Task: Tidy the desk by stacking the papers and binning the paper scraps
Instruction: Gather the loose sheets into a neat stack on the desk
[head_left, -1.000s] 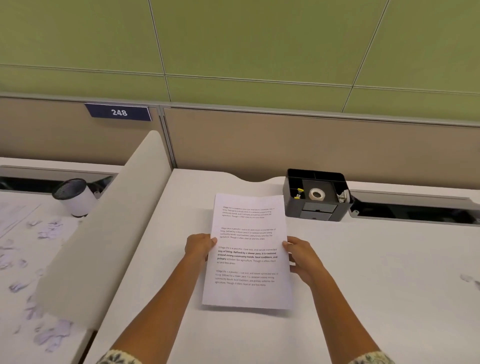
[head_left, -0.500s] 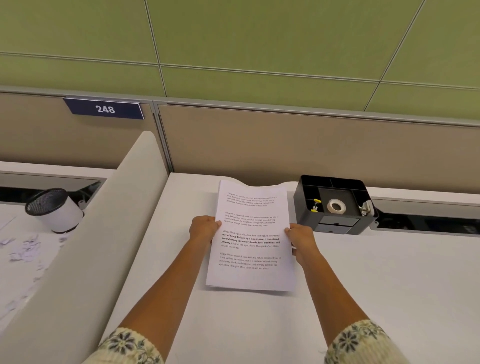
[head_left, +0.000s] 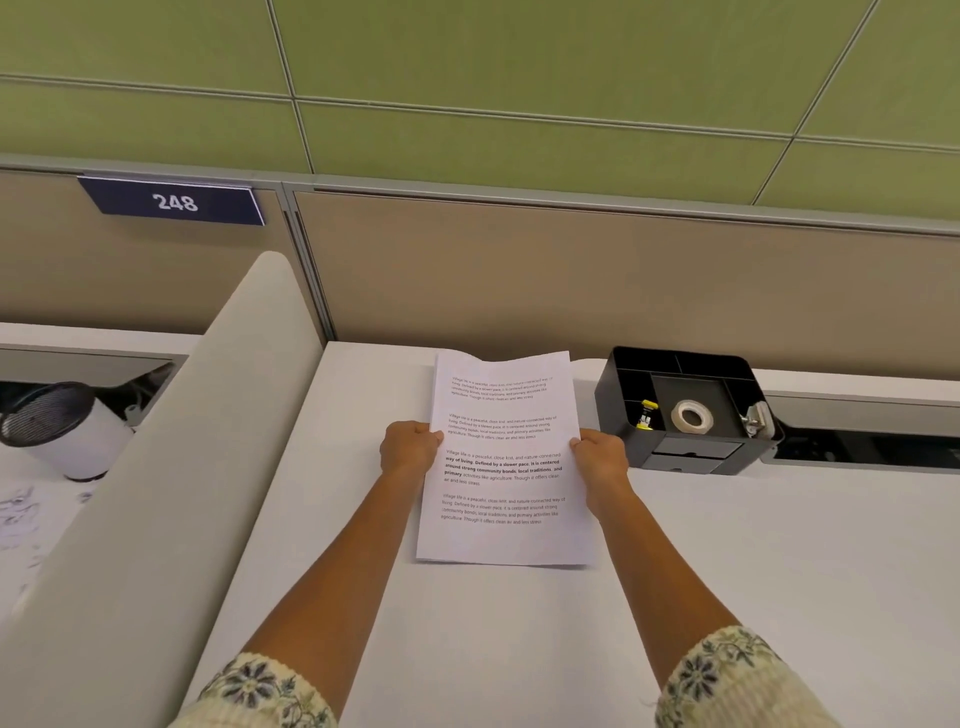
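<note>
A stack of white printed papers (head_left: 504, 540) is held over the far part of the white desk (head_left: 779, 561), its top edge near the back partition. My left hand (head_left: 408, 449) grips the stack's left edge, and my right hand (head_left: 600, 452) grips its right edge, thumbs on top. On the neighbouring desk at the left stands a white bin with a black mesh inside (head_left: 57, 428), tilted, with paper scraps (head_left: 21, 512) scattered below it.
A black desk organiser (head_left: 618, 395) with a tape roll (head_left: 692, 415), a yellow item and a clip sits right of the papers. A pale padded divider (head_left: 171, 467) separates the two desks. Brown partition panels with a "248" sign (head_left: 174, 201) close the back.
Both hands carried the paper stack away from me toward the back of the desk. The view shifted, so the organiser now lies further right and the scraps are mostly out of view.
</note>
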